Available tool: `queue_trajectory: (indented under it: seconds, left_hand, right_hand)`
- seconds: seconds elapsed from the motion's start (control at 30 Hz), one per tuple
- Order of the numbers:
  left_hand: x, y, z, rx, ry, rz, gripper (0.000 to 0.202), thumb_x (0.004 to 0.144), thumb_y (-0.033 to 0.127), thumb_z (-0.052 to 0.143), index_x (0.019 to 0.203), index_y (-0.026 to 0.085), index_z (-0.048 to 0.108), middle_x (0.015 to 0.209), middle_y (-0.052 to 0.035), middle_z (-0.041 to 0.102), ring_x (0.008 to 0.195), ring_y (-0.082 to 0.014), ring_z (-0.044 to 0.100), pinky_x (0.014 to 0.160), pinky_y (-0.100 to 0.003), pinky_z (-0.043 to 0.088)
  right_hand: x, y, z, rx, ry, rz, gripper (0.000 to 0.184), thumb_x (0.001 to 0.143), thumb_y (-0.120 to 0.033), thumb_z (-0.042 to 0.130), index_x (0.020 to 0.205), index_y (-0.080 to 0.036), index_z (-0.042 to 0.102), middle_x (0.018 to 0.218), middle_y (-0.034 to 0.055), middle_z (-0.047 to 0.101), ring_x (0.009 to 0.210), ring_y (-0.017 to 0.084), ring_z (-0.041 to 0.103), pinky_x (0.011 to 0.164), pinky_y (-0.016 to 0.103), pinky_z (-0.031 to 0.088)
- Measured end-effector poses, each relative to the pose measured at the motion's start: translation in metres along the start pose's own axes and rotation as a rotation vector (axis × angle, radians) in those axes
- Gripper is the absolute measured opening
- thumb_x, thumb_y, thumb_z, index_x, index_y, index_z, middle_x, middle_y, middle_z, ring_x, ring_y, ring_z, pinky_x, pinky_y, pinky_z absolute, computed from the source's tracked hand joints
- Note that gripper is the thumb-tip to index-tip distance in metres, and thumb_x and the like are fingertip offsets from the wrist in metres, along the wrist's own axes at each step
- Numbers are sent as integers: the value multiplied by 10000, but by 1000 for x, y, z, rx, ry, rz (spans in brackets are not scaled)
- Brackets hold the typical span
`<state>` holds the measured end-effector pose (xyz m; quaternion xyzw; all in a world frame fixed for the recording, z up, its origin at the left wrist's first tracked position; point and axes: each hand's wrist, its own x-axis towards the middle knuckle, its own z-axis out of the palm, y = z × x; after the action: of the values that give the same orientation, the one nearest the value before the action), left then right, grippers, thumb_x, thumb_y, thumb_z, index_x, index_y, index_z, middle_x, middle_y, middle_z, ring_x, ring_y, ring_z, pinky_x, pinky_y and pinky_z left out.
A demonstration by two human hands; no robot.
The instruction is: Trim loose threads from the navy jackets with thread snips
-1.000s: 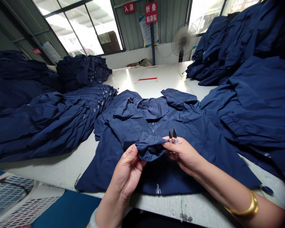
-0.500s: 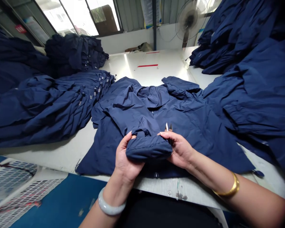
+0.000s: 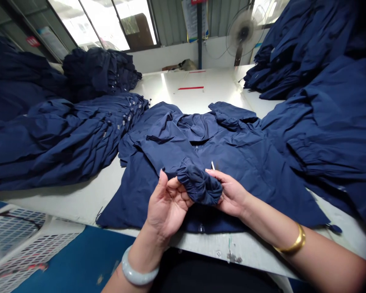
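Note:
A navy blue jacket [image 3: 240,158] lies spread on the table in front of me. Its gathered, elastic-looking sleeve cuff [image 3: 201,185] is lifted between my hands and bunched up. My right hand [image 3: 232,193] grips the right side of the cuff between thumb and fingers. Pointed metal blade tips, apparently thread snips [image 3: 213,165], stick up behind that thumb; the rest of the tool is hidden. My left hand [image 3: 171,203] is turned palm up, thumb apart and fingers loosely curled, with its fingertips against the left edge of the cuff.
Heaps of navy garments lie on the left [image 3: 49,142] and on the right [image 3: 332,134] of the white table [image 3: 189,97]. A white plastic basket [image 3: 57,240] stands at the lower left below the table edge. At the back is a standing fan [image 3: 243,34].
My left hand has let go of the cuff and opened. The cuff, stretched flat between both hands before, has gathered into a bunch towards my right hand, which keeps its grip.

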<state>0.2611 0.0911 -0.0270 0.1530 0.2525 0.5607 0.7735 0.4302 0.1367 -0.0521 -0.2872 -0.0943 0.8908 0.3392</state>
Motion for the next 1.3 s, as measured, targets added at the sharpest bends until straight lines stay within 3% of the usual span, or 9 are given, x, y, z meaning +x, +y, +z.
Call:
queue_trajectory:
  seconds: [0.1,0.27,0.4,0.5,0.63,0.93,1.03,1.2,1.3]
  left_hand:
    - [-3,-2,3,63,-113,-41,575,924,592,467,1088,99,715,943,-125,759,862,-199,731,784,-284,579]
    - [-4,-1,8,36,-134,-35,711,929,673,313,1200,113,656,1072,-151,735,943,-210,723,825,-295,574]
    - [0,2,1,-70,-53,6,654,976,609,243,1157,136,657,1057,-111,752,935,-179,728,794,-269,584]
    - [4,2,-4,-129,6,-44,636,980,604,236,1058,157,682,975,-71,772,840,-170,739,729,-268,596]
    - [6,1,-4,-148,5,-88,592,940,644,344,1078,173,676,1035,-70,761,861,-191,732,770,-302,591]
    - [4,0,-8,-89,59,-76,418,899,526,570,1108,181,682,1040,-70,753,852,-199,718,771,-323,591]
    - [1,-1,-4,28,111,-8,377,842,437,689,1134,199,682,1131,-76,730,965,-234,698,823,-365,585]
    - [0,-7,8,322,121,56,332,857,331,701,1132,145,695,1083,-97,739,963,-217,697,833,-294,562]
    - [4,-13,12,370,116,78,331,888,331,662,1142,120,698,1063,-111,745,987,-229,696,903,-318,543]
  right_hand:
    - [2,-1,-4,7,-69,62,244,882,-295,572,703,-133,606,476,-32,557,323,48,412,336,149,344]
    - [4,0,-11,4,-94,92,258,876,-313,614,693,-142,553,476,-44,529,341,40,401,320,124,297]
    - [-1,-4,-11,49,-128,38,206,866,-293,643,747,-151,553,561,-31,570,435,55,468,337,117,268]
    - [-9,-6,-8,113,-213,-8,189,846,-251,665,752,-167,525,605,-32,541,532,76,505,356,119,246]
    - [-17,-5,-3,138,-279,21,176,848,-213,658,787,-180,497,647,-30,478,595,90,485,373,116,220]
    - [-21,-2,7,98,-367,-12,172,898,-183,596,830,-205,439,671,-51,329,580,76,388,375,111,165]
    - [-23,-1,9,42,-353,-41,158,895,-186,611,872,-203,455,687,-52,298,588,70,376,387,113,147]
    - [-26,1,12,-205,-324,-155,145,876,-204,649,936,-161,525,695,-60,269,569,51,290,410,129,128]
    - [-25,1,10,-419,-244,-263,188,851,-257,690,884,-135,551,688,-43,377,561,43,324,424,146,135]
